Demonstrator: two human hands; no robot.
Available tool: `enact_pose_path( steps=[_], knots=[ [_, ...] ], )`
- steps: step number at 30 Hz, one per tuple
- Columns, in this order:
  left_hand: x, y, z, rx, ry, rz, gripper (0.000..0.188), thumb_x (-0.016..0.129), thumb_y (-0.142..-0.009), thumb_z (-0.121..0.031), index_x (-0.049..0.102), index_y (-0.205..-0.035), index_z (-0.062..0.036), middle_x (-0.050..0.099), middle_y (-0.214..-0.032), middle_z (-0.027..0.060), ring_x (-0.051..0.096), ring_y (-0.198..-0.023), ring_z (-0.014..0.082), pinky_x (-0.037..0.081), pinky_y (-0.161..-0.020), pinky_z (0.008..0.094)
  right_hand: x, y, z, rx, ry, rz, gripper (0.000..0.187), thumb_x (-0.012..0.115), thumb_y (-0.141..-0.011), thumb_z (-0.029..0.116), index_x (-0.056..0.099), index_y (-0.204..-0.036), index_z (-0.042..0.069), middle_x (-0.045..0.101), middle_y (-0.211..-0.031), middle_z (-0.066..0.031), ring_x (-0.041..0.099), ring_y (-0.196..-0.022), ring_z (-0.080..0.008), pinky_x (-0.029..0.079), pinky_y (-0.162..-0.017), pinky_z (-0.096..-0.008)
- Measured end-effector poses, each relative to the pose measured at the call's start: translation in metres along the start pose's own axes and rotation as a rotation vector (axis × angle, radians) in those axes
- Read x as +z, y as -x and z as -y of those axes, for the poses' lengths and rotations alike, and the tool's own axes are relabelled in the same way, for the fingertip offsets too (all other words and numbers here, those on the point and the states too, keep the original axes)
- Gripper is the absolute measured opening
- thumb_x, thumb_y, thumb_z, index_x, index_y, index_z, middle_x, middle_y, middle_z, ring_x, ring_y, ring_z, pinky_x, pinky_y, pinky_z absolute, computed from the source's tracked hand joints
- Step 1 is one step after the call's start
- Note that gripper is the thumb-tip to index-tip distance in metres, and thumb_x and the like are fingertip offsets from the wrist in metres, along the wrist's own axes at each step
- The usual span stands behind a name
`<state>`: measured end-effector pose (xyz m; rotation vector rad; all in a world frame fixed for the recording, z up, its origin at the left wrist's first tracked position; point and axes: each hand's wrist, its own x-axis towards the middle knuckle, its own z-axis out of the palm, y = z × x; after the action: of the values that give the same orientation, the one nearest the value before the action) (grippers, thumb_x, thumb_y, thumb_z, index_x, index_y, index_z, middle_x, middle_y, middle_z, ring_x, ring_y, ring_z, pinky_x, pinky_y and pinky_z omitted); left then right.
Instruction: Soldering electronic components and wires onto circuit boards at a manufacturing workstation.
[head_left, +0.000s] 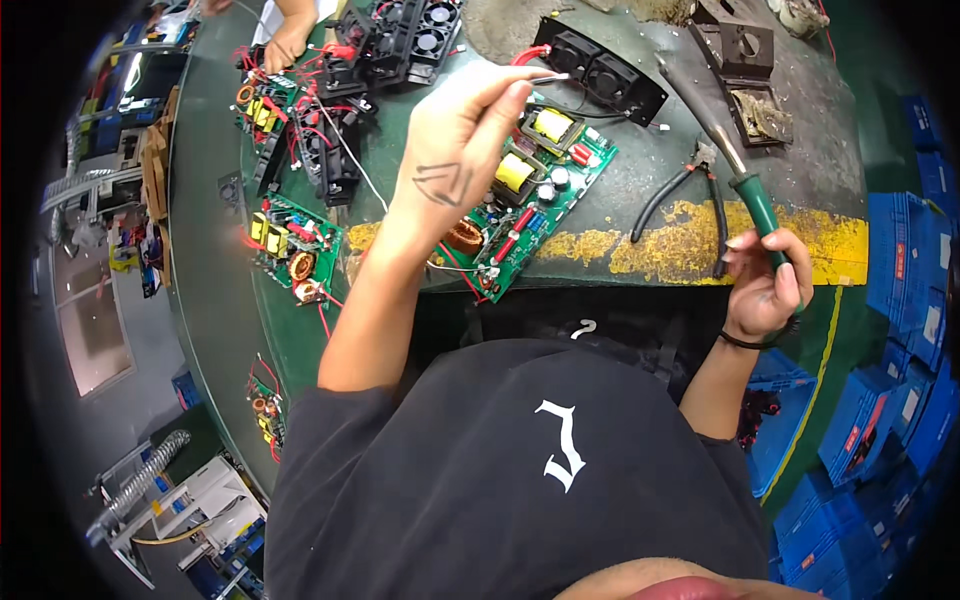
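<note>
Two bare hands, over one workbench (640,258). Left hand (455,150): thumb and forefinger pinched together on a thin silvery piece (550,79), beside a black twin-fan unit (605,82). Right hand (765,295): fingers wrapped around a green-handled soldering iron (757,203), slanting up and leftward. One green circuit board (540,207): on the workbench, partly hidden by the left hand. One pair of dark-handled pliers (657,203): lying between circuit board and soldering iron.
</note>
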<state>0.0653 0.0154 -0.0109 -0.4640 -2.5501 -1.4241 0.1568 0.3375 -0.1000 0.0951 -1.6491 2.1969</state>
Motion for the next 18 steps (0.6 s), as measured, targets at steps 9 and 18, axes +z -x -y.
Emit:
enact_pose_path(
  steps=[9, 18],
  knots=[
    [0.034, -0.018, 0.006, 0.145, -0.185, 0.003, 0.017, 0.079, -0.085, -0.009, 0.081, -0.101, -0.0089, 0.069, -0.108, 0.0086, 0.066, -0.102, 0.0242, 0.052, -0.089, 0.032, 0.036, -0.012, 0.004, -0.174, 0.307, 0.201, 0.035, 0.049, -0.09, 0.022, 0.06, -0.104, -0.008, 0.067, -0.086, -0.0269, 0.059, -0.063, -0.0236, 0.046, -0.055, -0.0301],
    [0.052, -0.02, 0.015, 0.429, -0.341, 0.189, 0.013, 0.08, -0.077, -0.007, 0.07, -0.084, -0.0031, 0.068, -0.133, 0.0133, 0.058, -0.132, 0.036, 0.046, -0.108, 0.0473, 0.038, 0.001, 0.008, -0.21, 0.302, 0.16, 0.029, 0.056, -0.086, 0.021, 0.063, -0.091, -0.006, 0.068, -0.075, -0.0228, 0.065, -0.064, -0.0278, 0.052, -0.058, -0.0359]
  ],
)
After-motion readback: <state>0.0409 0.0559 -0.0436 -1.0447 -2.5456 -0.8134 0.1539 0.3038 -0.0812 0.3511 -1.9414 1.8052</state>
